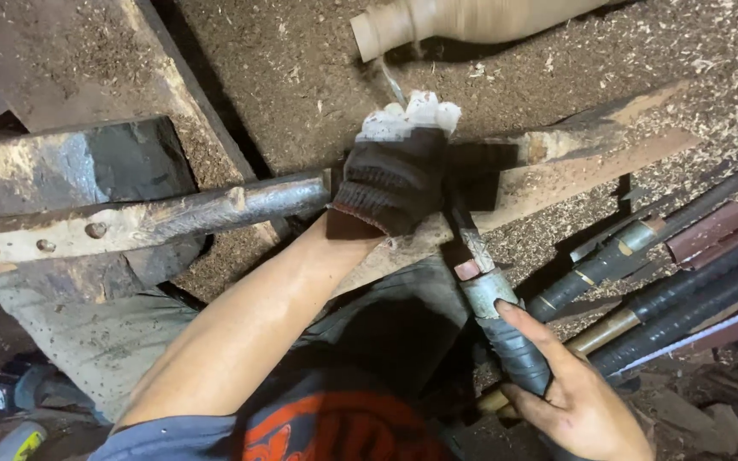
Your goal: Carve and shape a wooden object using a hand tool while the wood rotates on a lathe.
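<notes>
My left hand (399, 162), in a black and white knit glove, presses down on the shaft of a long turning chisel (470, 243) where it crosses a metal rest bar (172, 213). The chisel's thin tip (392, 84) points up at a pale, blurred wooden workpiece (471, 21) at the top edge. My bare right hand (578, 401) grips the chisel's black-taped handle (514, 346) at the lower right, thumb laid along it.
Several other long-handled turning tools (668, 290) lie side by side at the right. Wood shavings cover the ground (301, 77). A worn wooden beam (574, 171) runs right from the rest, and a dark metal block (130, 162) sits at left.
</notes>
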